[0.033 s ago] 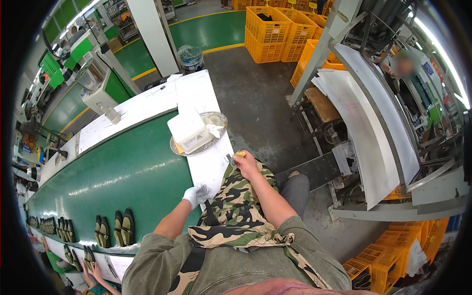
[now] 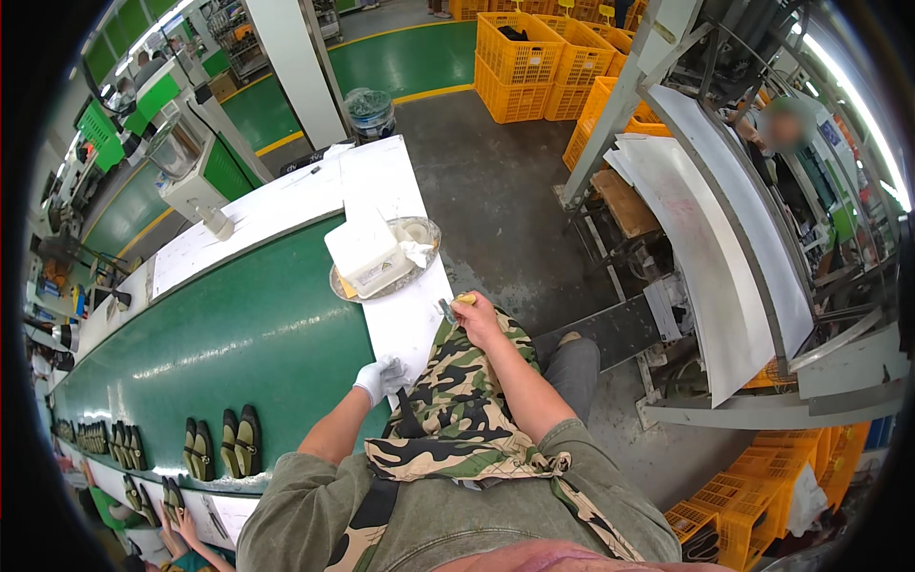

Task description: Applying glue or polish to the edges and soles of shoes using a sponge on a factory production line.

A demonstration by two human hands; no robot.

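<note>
The right hand (image 2: 479,319) is closed around the yellow handle of a small brush (image 2: 464,298), holding it above the person's lap beside the edge of the white tabletop (image 2: 405,329); the brush's darker head points left. The left hand (image 2: 380,377), in a white glove, is at the near end of that tabletop with its fingers partly bent; whether it grips anything cannot be told. Between the forearms lies a camouflage apron (image 2: 457,381), worn over an olive shirt (image 2: 457,520).

Beyond the hands, an oval tray (image 2: 337,286) sits partly on the white surface and partly over the green conveyor belt (image 2: 248,315). It carries a white plastic tub (image 2: 367,250) and, to the tub's right, a crumpled white cloth or paper (image 2: 416,253).

On the belt to the left, two pairs of olive shoes stand near each other, the larger-looking pair (image 2: 250,440) nearer the person and the other pair (image 2: 202,453) just beyond. Further left, a co-worker's hand (image 2: 185,527) is close to more shoes (image 2: 173,496).
</note>
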